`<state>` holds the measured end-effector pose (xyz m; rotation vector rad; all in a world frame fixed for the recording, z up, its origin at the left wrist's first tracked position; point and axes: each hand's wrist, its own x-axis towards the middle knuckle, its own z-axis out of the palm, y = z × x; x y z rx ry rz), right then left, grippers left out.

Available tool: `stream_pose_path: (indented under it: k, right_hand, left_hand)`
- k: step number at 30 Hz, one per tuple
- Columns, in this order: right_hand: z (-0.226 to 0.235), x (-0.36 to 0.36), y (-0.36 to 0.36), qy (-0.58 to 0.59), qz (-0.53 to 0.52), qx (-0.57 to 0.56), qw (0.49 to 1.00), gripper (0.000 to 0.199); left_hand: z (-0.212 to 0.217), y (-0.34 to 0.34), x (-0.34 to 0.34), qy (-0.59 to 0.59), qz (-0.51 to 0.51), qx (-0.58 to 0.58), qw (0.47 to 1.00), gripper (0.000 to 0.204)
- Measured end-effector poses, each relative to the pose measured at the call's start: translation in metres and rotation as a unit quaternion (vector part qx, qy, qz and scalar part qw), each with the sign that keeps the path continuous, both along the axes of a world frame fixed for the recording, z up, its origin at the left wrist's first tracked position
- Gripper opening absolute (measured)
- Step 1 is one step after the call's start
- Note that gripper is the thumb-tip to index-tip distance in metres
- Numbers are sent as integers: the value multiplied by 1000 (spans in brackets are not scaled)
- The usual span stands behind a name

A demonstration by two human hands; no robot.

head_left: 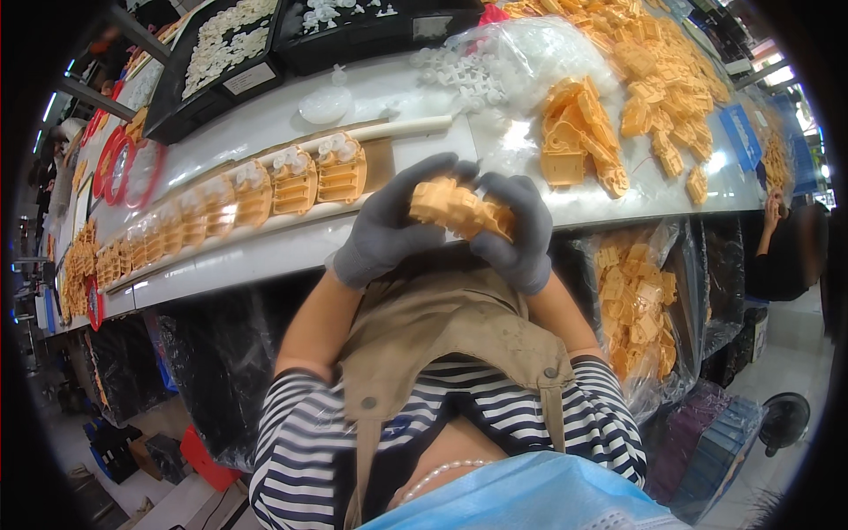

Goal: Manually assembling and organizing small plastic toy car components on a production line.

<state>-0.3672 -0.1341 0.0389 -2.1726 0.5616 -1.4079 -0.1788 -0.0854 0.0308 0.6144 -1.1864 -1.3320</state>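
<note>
Between my two grey-gloved hands, close over the front edge of the table, is an orange-yellow moulded plastic part [459,208]. My left hand [386,228] has its fingers curled round the part's left end. At the other end, my right hand [523,231] grips it with thumb and fingers. Just left of my hands runs a long row of similar orange plastic parts [250,194], laid side by side along a strip. Small clear-white plastic pieces [340,147] sit on the nearest ones.
Black bins [250,81] with small white pieces stand at the back left. A big heap of orange parts [671,79] covers the far right, beside a clear plastic bag [539,53]. Below the table hangs a bag of orange parts [638,300]. Another person's hand [773,210] shows at the right.
</note>
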Motion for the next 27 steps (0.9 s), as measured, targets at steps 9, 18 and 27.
stream_pose_path:
  k: [9, 18, 27]
  right_hand:
    - [-1, -7, 7, -16, -34, -26, 999, 49]
    - [-5, -10, 6, -20, -10, -37, 999, 45]
    - [-1, -26, -2, 71, -54, 75, 993, 61]
  left_hand:
    - [4, -7, -13, -30, -34, -64, 997, 35]
    - [2, -1, -28, -57, 31, -67, 996, 27]
    - [-18, -7, -36, 59, 67, 45, 995, 41]
